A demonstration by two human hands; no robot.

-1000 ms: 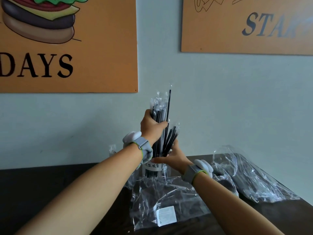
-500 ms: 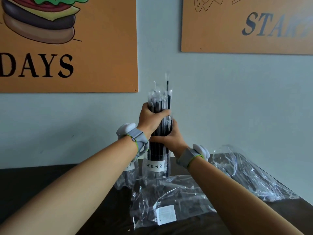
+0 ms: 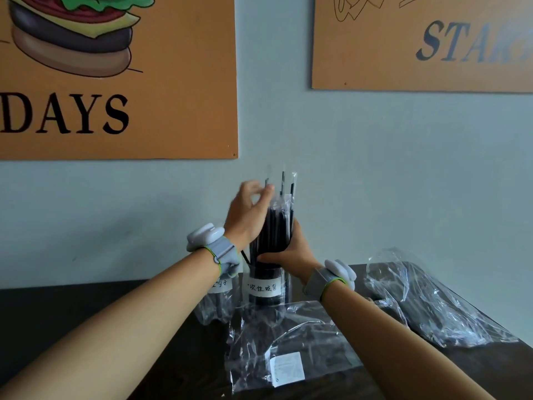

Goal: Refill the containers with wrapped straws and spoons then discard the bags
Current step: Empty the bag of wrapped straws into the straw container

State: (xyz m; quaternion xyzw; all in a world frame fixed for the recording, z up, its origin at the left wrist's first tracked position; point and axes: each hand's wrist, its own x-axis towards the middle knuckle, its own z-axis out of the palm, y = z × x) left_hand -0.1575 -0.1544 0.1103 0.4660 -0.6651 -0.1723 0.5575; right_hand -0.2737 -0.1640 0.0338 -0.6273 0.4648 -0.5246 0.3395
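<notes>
- An empty bag [image 3: 288, 342] lies nearest on the bench [image 3: 86, 313].
- My right hand [image 3: 291, 252] clenches the wrapped straws [image 3: 277, 226] just above their labelled container [image 3: 266, 287].
- At 11 o'clock my left hand [image 3: 248, 215] spreads slack against the straw tops.
- The spoon container [image 3: 216, 298] stands at 9 o'clock.

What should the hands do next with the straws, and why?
Probably tap the tall ones down with the left hand. A few straws stick up above the bundle, which stands in the container and is held by the right hand; the left hand is open at their tips.
</notes>
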